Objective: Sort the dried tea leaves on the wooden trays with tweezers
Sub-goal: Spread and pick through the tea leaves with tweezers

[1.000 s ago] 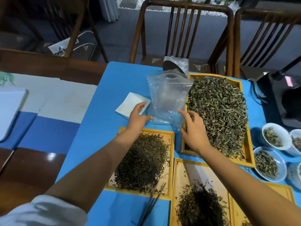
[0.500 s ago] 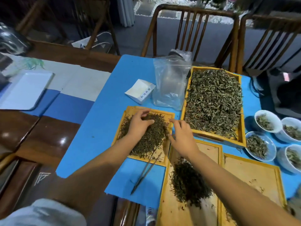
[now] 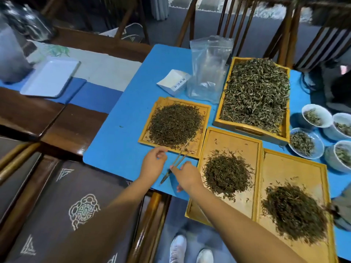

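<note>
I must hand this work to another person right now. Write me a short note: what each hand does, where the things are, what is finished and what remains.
Left hand: open, beside the tweezers, holding nothing.
Right hand: fingertips at the tweezers; whether it grips them yet is unclear.
Tweezers: on the blue mat, tips resting on the square tray of dark tea.
Other trays: big tray of greener leaves behind; two long trays in front, each with a dark pile.
Done: piles are already on the trays.
Left: pick up the tweezers and sort the leaves.
</note>
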### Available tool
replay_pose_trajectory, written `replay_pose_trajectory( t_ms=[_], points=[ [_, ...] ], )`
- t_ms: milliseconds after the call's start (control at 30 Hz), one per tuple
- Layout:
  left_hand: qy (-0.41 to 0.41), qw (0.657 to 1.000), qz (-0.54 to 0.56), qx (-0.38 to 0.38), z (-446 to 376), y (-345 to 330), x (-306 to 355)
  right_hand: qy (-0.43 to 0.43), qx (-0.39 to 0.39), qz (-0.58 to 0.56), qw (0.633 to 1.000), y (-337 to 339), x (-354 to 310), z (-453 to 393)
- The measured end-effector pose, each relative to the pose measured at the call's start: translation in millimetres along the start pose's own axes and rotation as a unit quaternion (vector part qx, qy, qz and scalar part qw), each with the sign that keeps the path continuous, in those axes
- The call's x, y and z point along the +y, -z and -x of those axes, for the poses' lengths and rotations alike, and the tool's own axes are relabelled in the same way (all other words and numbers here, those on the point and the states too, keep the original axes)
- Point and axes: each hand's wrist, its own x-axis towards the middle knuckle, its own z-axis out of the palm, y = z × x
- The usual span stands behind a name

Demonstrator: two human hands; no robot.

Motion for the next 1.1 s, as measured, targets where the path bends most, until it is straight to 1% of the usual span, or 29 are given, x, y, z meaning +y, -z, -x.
replay_pose_trajectory(
  t_ms=[67, 133, 233, 300, 400, 500, 600, 700, 767, 833, 967, 1100],
  points=[
    [0.002, 0.998, -0.067, -0.008, 5.7, 8.2, -14.7, -0.041, 0.01, -0.03, 0.999, -10.3, -8.3, -2.4],
    [0.003, 0.993, -0.11, -0.03, 12.3, 15.7, -27.5, -0.063, 0.036, -0.062, 0.995, -17.5, -15.2, -7.3],
    [-0.02, 0.984, -0.16, -0.078, 20.9, 24.9, -45.0, -0.071, 0.061, -0.089, 0.992, -23.7, -20.4, -14.1],
    [-0.035, 0.98, -0.173, -0.086, 22.0, 31.1, -52.3, -0.071, 0.058, -0.085, 0.992, -25.2, -20.7, -17.2],
    [-0.054, 0.975, -0.197, -0.091, 22.3, 38.1, -56.3, -0.065, 0.054, -0.092, 0.992, -23.2, -20.4, -18.6],
    [-0.078, 0.963, -0.234, -0.106, 23.1, 39.7, -56.9, -0.046, 0.052, -0.069, 0.995, -16.2, -18.1, -12.7],
    [-0.103, 0.949, -0.264, -0.137, 24.0, 32.5, -49.4, 0.011, 0.053, -0.023, 0.998, 2.6, -10.4, -2.4],
    [-0.134, 0.94, -0.266, -0.166, 28.2, 12.5, -35.8, 0.062, 0.054, 0.015, 0.996, 37.5, 1.8, 13.8],
    [-0.151, 0.937, -0.253, -0.186, 34.2, -6.2, -28.0, 0.08, 0.057, 0.007, 0.995, 64.2, 16.2, 26.6],
    [-0.157, 0.94, -0.228, -0.2, 41.4, -24.4, -22.3, 0.088, 0.064, 0.013, 0.994, 88.9, 36.0, 40.2],
    [-0.154, 0.948, -0.179, -0.211, 53.9, -48.8, -17.3, 0.093, 0.093, 0.117, 0.984, 126.3, 83.1, 60.6],
    [-0.175, 0.946, -0.178, -0.206, 56.3, -58.9, -19.1, 0.094, 0.098, 0.139, 0.981, 145.4, 124.4, 73.3]
  ],
)
